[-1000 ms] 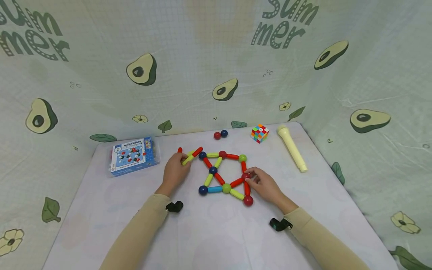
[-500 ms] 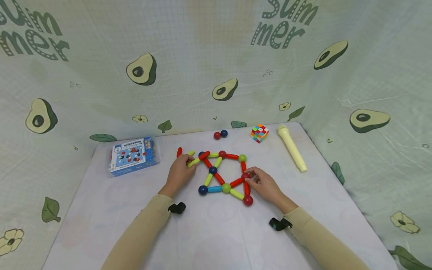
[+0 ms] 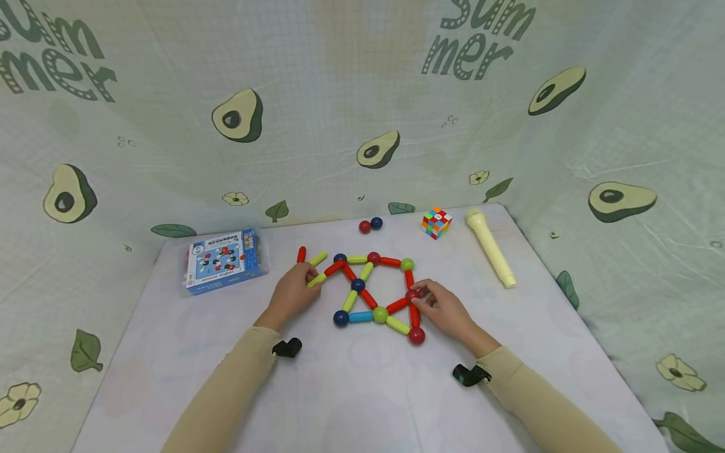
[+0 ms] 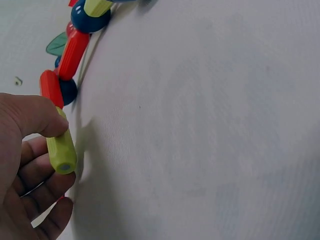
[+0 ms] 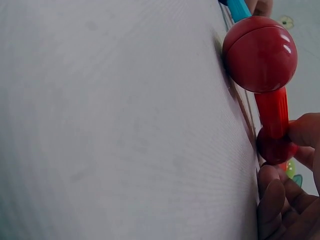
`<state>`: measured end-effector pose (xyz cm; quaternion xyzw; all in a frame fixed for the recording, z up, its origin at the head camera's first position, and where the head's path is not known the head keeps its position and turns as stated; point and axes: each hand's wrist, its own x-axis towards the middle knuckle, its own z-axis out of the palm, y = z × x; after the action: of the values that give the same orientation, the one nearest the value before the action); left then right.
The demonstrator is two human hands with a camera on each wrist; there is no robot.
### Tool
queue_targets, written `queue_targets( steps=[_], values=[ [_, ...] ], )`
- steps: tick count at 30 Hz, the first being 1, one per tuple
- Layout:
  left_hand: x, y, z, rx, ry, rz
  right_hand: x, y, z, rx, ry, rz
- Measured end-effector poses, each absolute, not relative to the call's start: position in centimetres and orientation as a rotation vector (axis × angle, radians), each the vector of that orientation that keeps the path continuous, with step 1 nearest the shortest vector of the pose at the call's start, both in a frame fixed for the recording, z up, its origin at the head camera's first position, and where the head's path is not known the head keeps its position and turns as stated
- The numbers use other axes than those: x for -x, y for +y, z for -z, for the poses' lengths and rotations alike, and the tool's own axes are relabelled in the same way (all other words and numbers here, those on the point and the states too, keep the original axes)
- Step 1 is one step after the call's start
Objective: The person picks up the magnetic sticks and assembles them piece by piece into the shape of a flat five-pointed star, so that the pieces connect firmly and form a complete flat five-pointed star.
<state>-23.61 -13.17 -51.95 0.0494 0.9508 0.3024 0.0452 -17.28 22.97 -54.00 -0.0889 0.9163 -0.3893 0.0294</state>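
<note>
A yellow-green rod (image 4: 62,147) is held by the left hand (image 3: 290,294), pinched near its inner end between thumb and finger, the remaining fingers loosely bent beneath; its free end points back toward the person. A red rod (image 3: 334,268) adjoins it end to end, nearly in line, so that the common long axis runs from the fingers away and to the right. The key relation is along this axis: the red tip overlaps the navy corner ball (image 3: 340,258) of a flat ball-and-rod framework (image 3: 367,300); whether the two touch cannot be told. The left hand is the nearer to this corner.

The right hand (image 3: 444,309) lies at the opposite side, thumb and forefinger narrowed on a red ball (image 3: 412,294) of the framework, its other fingers curled below.

Beyond the left hand are a second red rod (image 3: 301,254) and a second yellow-green rod (image 3: 318,258); whether its fingers touch them is hidden. Farther out on the table (image 3: 362,402) stand a boxed set (image 3: 221,261) at left, two loose balls (image 3: 365,226) at the back, a puzzle cube (image 3: 436,223) and a cream baton (image 3: 491,250) at right.
</note>
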Motion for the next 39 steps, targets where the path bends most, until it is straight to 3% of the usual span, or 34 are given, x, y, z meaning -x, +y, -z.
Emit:
queue_targets(
  steps=[9,39],
  values=[
    [23.9,-14.5,51.8,-0.037,2.892,-0.829,17.2,23.2,54.0,0.274,2.826,1.198],
    [23.8,-13.4,52.8,-0.081,3.069,-0.807,17.2,22.9,53.9,0.260,2.818,1.208]
  ],
)
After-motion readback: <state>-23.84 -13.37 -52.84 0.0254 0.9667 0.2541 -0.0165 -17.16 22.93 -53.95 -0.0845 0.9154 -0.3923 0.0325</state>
